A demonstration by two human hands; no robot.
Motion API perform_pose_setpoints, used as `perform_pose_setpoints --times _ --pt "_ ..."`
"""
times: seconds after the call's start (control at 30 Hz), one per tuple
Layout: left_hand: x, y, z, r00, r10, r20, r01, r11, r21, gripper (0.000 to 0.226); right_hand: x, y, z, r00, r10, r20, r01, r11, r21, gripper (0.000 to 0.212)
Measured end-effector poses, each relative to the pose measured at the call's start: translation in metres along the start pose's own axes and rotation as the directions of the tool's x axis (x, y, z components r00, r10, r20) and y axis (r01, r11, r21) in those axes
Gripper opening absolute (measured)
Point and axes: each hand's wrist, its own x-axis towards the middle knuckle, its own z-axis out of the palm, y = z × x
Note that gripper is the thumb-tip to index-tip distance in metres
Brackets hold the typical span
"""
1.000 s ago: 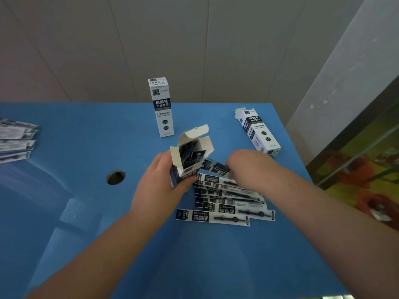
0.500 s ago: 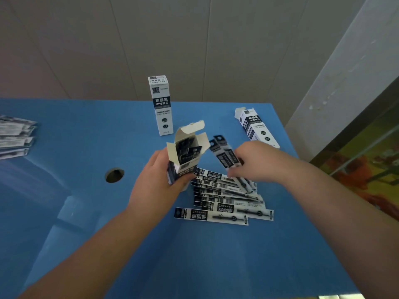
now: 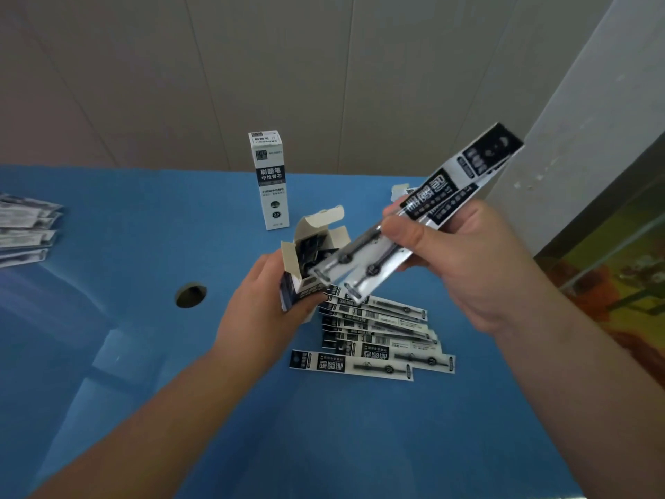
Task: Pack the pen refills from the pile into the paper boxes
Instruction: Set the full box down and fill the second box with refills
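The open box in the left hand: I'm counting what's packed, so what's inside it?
Dark refill packets show through the open box top. Their number cannot be told: the walls, left hand and incoming refills cover the rest.

Two refills, black-and-white sleeves, tilted, pinched mid-length between right thumb and fingers; lower ends at mouth of open box. Box gripped by left fingers, flaps up, refills inside. Pile flat, just below both hands
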Motion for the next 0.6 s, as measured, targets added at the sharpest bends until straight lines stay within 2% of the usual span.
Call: perform_pose_setpoints --times 0.1,0.2,0.3,0.4,0.6 --pt "-0.001 0.002 0.0 1.0 0.021 -0.002 -0.021 1.0 0.003 0.048 0.006 -0.005 0.006 0.996 -0.084 -0.023 0.082 0.993 -0.079 0.01" --pt "-0.002 0.002 0.001 1.0 0.026 -0.012 -0.026 1.0 0.012 0.052 0.015 -0.008 0.007 0.995 -0.098 0.03 0.102 0.972 -0.209 0.009" --pt "-0.002 0.002 0.001 1.0 0.027 -0.011 -0.026 1.0 0.014 0.052 0.025 -0.014 0.007 0.991 -0.029 0.133 0.077 0.925 -0.371 0.013" --pt "-0.002 0.001 0.001 0.999 0.038 -0.012 -0.038 0.999 0.019 0.05 0.036 -0.024 0.009 0.978 0.044 0.204 0.05 0.9 -0.433 0.016" --pt "-0.001 0.0 0.001 0.999 0.034 -0.01 -0.034 0.999 0.01 0.048 0.052 -0.042 0.029 0.942 0.087 0.325 0.152 0.753 -0.64 0.009"
